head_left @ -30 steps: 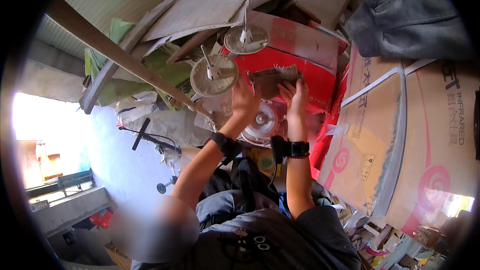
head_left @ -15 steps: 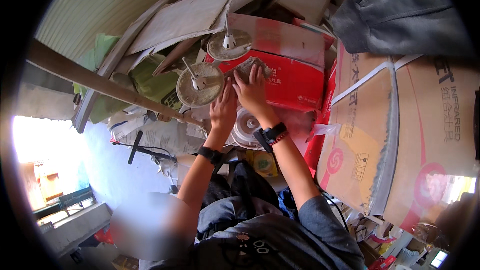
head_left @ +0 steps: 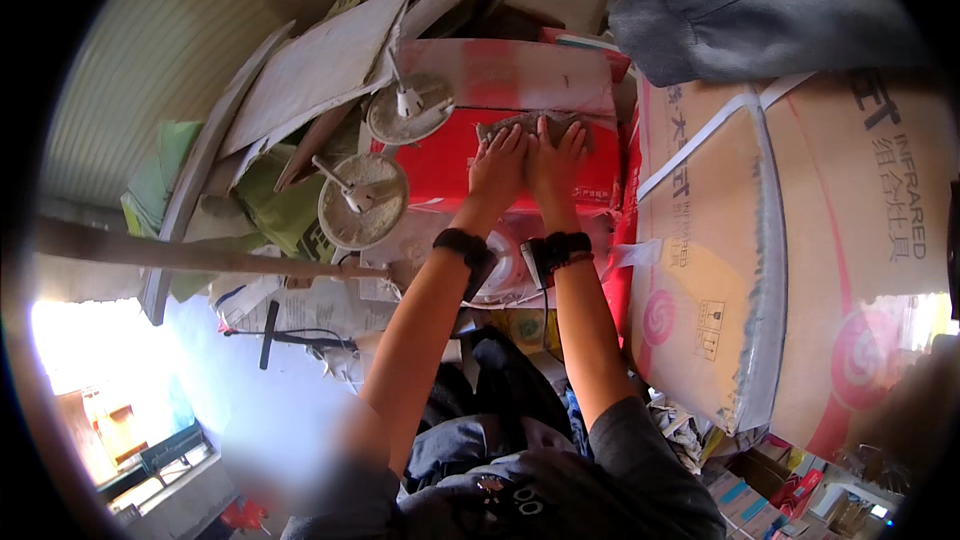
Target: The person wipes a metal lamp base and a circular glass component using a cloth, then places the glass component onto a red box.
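A crumpled grey-brown cloth (head_left: pixel 566 121) lies on the red cardboard box (head_left: pixel 440 162) in front of me. My left hand (head_left: pixel 498 165) rests on the cloth's left part with fingers stretched forward. Right beside it, my right hand (head_left: pixel 554 162) lies flat on the cloth, fingers spread. Both palms face down, and neither hand is closed around anything. To the left of my hands are two dusty round discs, each with a stem: the nearer disc (head_left: pixel 372 220) and the farther disc (head_left: pixel 432 118), which overlaps the red box.
A large brown carton (head_left: pixel 700 240) with a pale strap stands at right, under dark grey fabric (head_left: pixel 750 10). A wooden pole (head_left: pixel 230 258) runs in from the left. Flattened cardboard (head_left: pixel 310 70) leans behind the discs. A pale round fixture (head_left: pixel 505 265) sits below my wrists.
Both hands have shifted right, away from the discs, and the cloth now lies under both. The left hand has come onto it from beside the nearer disc. My view has turned slightly.
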{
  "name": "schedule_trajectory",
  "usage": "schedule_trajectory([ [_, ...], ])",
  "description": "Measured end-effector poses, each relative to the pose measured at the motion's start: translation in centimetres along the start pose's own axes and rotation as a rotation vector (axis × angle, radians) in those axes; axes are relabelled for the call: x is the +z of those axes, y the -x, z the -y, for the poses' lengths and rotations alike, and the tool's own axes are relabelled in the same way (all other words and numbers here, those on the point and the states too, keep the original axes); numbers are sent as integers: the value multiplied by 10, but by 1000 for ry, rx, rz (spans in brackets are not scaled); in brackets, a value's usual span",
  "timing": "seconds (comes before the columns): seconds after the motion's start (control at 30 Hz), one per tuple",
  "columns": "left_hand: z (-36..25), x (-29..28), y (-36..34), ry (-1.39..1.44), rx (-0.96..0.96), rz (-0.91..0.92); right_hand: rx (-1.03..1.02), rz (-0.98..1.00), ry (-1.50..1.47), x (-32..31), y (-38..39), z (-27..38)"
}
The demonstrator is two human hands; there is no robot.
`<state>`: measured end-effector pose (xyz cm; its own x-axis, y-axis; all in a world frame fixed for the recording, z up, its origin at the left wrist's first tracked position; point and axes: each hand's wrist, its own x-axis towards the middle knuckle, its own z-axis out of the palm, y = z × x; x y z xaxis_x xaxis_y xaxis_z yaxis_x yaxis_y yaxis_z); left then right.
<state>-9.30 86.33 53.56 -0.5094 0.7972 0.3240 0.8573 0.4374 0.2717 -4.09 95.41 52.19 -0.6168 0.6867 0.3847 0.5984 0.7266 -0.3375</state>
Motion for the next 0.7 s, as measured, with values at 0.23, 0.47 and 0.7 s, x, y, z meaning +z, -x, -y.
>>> schedule_trajectory([
  [0.23, -21, 7, -45, 81, 192, 247, 186, -101, 177, -3, -14, -39],
  [0.47, -41, 23, -63, 160, 296, 215, 284, -370, -94, 28, -29, -96],
  [0.7, -63, 28, -60, 163, 96, 133, 332, -410, -258, -4, -30, -72],
])
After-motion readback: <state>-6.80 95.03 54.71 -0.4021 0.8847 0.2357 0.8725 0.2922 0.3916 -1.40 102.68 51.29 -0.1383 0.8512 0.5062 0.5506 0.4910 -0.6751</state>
